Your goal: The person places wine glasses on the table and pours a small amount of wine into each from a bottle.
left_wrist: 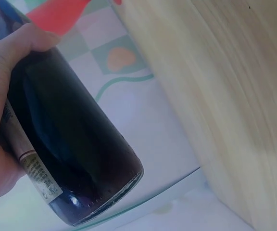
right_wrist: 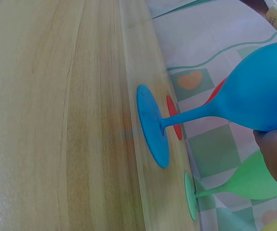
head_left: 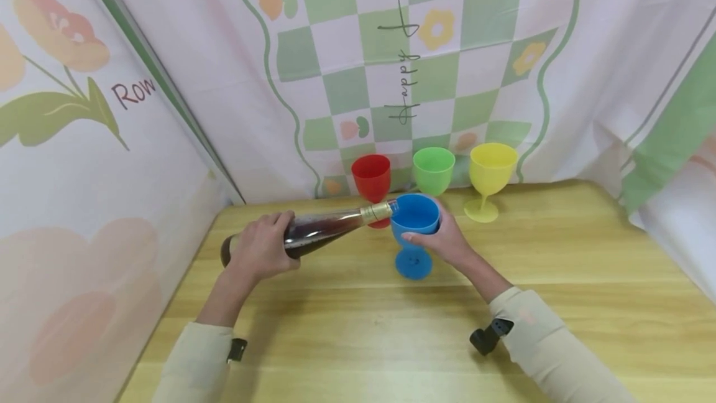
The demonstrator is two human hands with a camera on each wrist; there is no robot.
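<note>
My left hand point(head_left: 260, 246) grips a dark wine bottle point(head_left: 321, 231) around its body, with its label partly under the palm in the left wrist view. The bottle lies nearly level, its gold-banded neck pointing right and its mouth at the left rim of a blue goblet point(head_left: 414, 235). Around the right side of that goblet's bowl curls my right hand point(head_left: 447, 238), thumb toward the front. The goblet is roughly upright; whether its foot point(right_wrist: 153, 127) touches the table, I cannot tell. No stream of liquid can be made out.
Behind the blue goblet stand a red goblet point(head_left: 371, 178), a green goblet point(head_left: 434, 170) and a yellow goblet point(head_left: 492, 170) along the back of the wooden table point(head_left: 369, 341). A patterned curtain point(head_left: 386, 48) hangs directly behind them, and another cloth wall closes the left side.
</note>
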